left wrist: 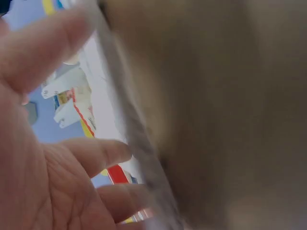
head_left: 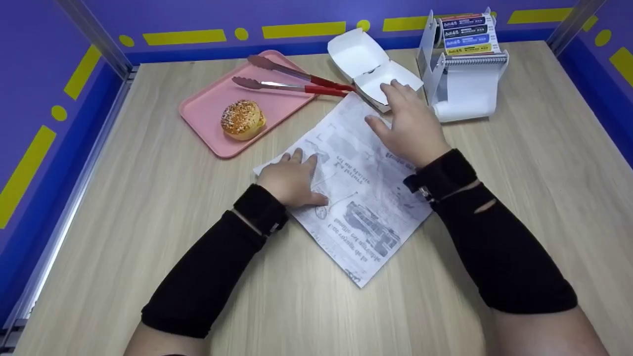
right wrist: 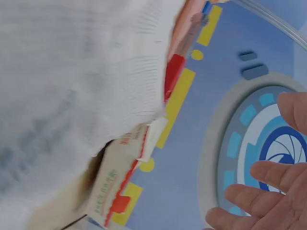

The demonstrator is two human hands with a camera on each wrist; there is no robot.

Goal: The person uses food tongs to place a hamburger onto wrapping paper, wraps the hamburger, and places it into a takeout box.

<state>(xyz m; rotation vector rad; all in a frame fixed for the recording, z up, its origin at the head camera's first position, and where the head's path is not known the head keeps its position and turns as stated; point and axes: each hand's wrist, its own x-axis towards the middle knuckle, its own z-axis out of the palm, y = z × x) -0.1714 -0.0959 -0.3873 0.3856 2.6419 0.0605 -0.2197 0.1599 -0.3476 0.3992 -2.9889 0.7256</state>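
A sheet of printed greaseproof paper (head_left: pixel 366 198) lies cornerwise on the table, one corner pointing toward me. Over its left corner my left hand (head_left: pixel 291 180) rests with spread fingers. In the left wrist view, the fingertips (left wrist: pixel 115 151) meet the paper's pale surface. My right hand (head_left: pixel 413 123) is over the paper's right side, fingers extended toward an open white takeaway box (head_left: pixel 358 54) and overlapping it in the head view. The right wrist view shows its straight fingers (right wrist: pixel 249 196) apart from the paper (right wrist: pixel 96 86), holding nothing.
A pink tray (head_left: pixel 203 113) at the back left holds a small seeded burger (head_left: pixel 242 120). Red-handled tongs (head_left: pixel 287 88) lie across its edge, handles reaching the paper's far corner. A white rack (head_left: pixel 470 84) with a roll and several coloured boxes stands at the back right.
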